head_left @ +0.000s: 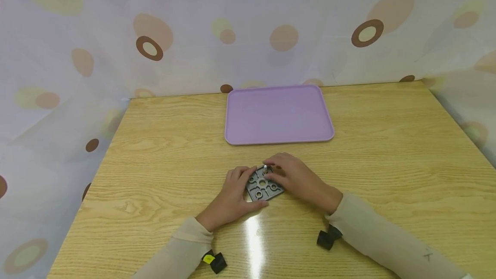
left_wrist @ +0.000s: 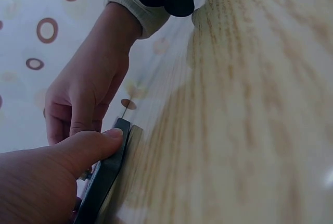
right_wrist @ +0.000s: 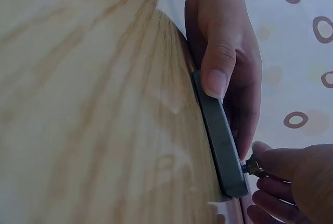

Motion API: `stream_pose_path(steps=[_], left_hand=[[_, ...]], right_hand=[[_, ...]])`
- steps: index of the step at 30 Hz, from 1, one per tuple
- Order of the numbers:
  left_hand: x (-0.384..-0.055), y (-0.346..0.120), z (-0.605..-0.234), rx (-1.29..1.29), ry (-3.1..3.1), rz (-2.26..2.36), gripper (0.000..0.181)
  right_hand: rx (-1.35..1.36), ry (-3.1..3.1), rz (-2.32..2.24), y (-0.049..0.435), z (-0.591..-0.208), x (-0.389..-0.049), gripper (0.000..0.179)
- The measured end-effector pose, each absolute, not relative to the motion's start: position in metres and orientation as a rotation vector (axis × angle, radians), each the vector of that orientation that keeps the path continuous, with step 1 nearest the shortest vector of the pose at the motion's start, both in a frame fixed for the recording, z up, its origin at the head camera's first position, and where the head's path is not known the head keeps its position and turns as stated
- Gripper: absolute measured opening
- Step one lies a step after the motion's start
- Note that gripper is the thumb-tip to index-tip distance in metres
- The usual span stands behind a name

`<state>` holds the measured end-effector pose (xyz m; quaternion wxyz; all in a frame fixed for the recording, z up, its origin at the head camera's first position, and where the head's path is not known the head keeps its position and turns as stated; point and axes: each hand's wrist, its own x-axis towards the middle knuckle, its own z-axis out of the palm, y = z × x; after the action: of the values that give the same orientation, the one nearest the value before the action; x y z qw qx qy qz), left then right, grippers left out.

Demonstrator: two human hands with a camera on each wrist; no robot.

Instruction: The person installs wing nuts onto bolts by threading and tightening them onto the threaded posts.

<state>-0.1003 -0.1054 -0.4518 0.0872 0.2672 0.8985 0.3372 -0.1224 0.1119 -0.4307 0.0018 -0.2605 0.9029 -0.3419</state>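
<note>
A square grey metal plate [head_left: 266,190] with raised ribs and several round holes lies near the middle of the wooden table. My left hand [head_left: 231,199] grips it by the edges, thumb on the near side and fingers on the far left side. Upright at the plate's far corner stands a small shiny bolt [head_left: 265,168]. The thumb and fingers of my right hand [head_left: 300,180] pinch a small metal nut-like piece [right_wrist: 254,165] on the bolt's threaded shaft. How far the bolt passes through the plate is hidden.
Behind the hands, a shallow purple tray [head_left: 279,115] lies at the table's back edge. A patterned cloth [head_left: 248,63] hangs behind and along both sides of the table [head_left: 387,162]. Black wrist mounts [head_left: 329,237] sit below both sleeves.
</note>
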Motion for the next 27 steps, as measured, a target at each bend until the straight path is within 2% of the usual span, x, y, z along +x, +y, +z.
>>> stream_pose_path(steps=[13, 27], left_hand=[[-0.0993, -0.1035, -0.4499, 0.773, 2.689, 0.987, 0.087], [-0.0998, -0.1033, -0.4520, 0.781, 2.698, 0.994, 0.087]], right_hand=[[-0.807, 2.904, -1.095, 0.1174, -0.4294, -0.1194, 0.020], [-0.829, 2.888, -1.114, 0.1202, -0.4307, -0.1180, 0.011]])
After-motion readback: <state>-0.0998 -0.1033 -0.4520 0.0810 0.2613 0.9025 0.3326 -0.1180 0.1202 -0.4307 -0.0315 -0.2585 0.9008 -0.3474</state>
